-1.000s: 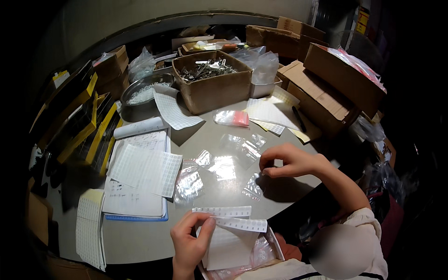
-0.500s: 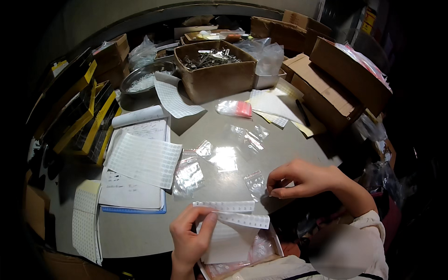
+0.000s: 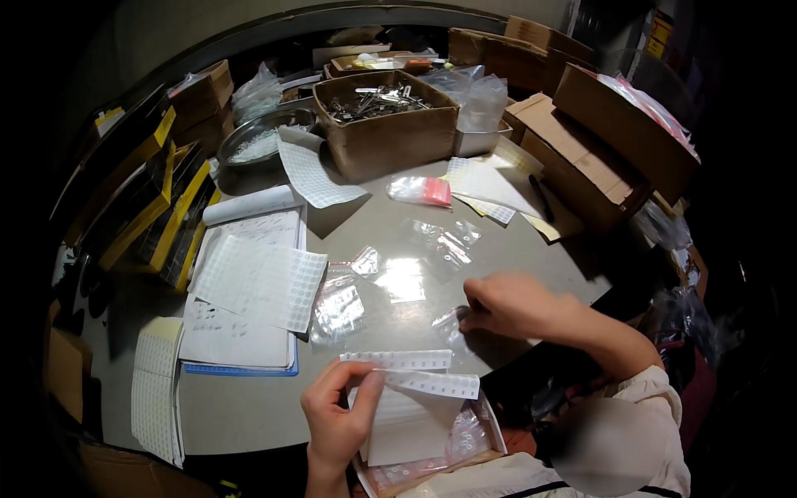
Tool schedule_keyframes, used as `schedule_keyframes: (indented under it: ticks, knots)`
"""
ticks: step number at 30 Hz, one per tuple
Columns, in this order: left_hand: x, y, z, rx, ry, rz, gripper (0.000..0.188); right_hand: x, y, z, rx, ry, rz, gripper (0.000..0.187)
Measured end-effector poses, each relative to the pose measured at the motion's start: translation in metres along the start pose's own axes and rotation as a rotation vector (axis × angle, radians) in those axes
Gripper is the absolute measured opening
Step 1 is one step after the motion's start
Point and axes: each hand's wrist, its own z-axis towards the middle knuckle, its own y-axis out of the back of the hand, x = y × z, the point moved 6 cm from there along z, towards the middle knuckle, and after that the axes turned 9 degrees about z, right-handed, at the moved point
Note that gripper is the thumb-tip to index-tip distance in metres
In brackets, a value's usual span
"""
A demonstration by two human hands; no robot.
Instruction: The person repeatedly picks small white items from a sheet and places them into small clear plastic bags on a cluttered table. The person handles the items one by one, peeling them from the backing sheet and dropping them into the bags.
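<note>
My left hand [image 3: 340, 415] pinches white sticker strips [image 3: 423, 383] printed with rows of small marks, between thumb and forefinger. They lie over a pale backing sheet [image 3: 407, 432] above a shallow box [image 3: 496, 427] at the table's near edge, which holds small clear bags with tiny rings. My right hand [image 3: 515, 305] is closed, its fingertips down at the edge of a small clear zip bag [image 3: 448, 330] on the table. Whether the fingers grip the bag or press something onto it is hidden. More small zip bags [image 3: 339, 307] lie flat nearby.
A clipboard [image 3: 241, 370] with papers and a sticker sheet [image 3: 261, 278] lies left. At the back stand a carton [image 3: 390, 149] of metal parts and a metal bowl [image 3: 228, 158] of small clear pieces. Cartons [image 3: 581, 158] line the right; black-yellow boxes [image 3: 166, 216] the left.
My right hand has moved slightly left and up, so its fingertips now meet the small zip bag. The left hand keeps its pinch on the sticker strips almost in place.
</note>
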Motion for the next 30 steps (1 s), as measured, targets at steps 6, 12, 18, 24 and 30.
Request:
schedule_keyframes:
  ticks: [6, 12, 18, 24, 30]
  knots:
    - [0.003, 0.0, 0.001, -0.022, -0.017, -0.035, 0.008, -0.022, 0.032, 0.05, -0.236, 0.084, 0.433, 0.021]
    - [0.003, 0.002, 0.002, -0.07, -0.028, -0.013, 0.006, -0.022, 0.021, 0.06, -0.239, 0.035, 0.264, 0.017]
    - [0.004, 0.0, 0.001, -0.078, -0.046, -0.014, 0.006, -0.025, 0.025, 0.068, -0.188, -0.05, -0.012, 0.02]
    - [0.002, 0.003, -0.001, -0.084, -0.059, 0.097, 0.006, 0.027, 0.026, 0.049, -0.042, 0.04, 0.322, 0.032]
    - [-0.005, 0.0, 0.002, -0.062, -0.126, 0.145, 0.007, 0.117, 0.008, 0.016, -0.044, 0.5, 0.455, 0.021]
